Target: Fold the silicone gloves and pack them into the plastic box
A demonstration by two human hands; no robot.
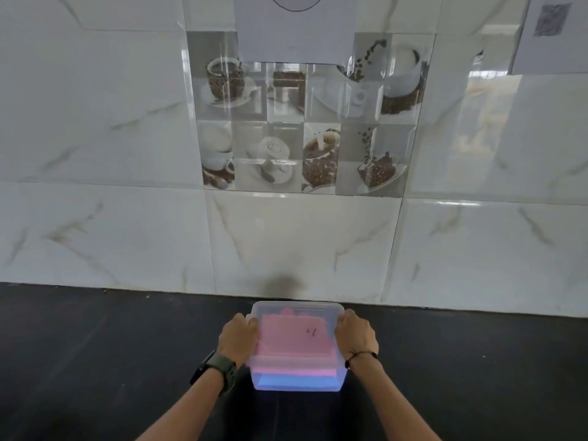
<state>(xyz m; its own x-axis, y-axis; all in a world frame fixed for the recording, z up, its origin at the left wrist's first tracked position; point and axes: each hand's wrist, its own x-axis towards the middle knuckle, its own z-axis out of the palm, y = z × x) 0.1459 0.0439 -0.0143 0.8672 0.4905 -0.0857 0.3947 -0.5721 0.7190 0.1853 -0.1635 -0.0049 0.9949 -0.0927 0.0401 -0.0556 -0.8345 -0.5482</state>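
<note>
A translucent plastic box (297, 385) with its lid on sits on the black counter, close to the wall. Through the lid and walls I see a folded pink silicone glove (294, 340) lying on top of a blue one (296, 381). My left hand (238, 337) grips the box's left side at the lid edge. On the opposite side, my right hand (354, 334) grips the lid edge. A small dark mark is written on the lid.
The black counter (111, 361) stretches to both sides of the box. A white marble-tiled wall (127, 233) with coffee-picture tiles rises right behind it. I wear a dark watch on the left wrist and a black cord on the right.
</note>
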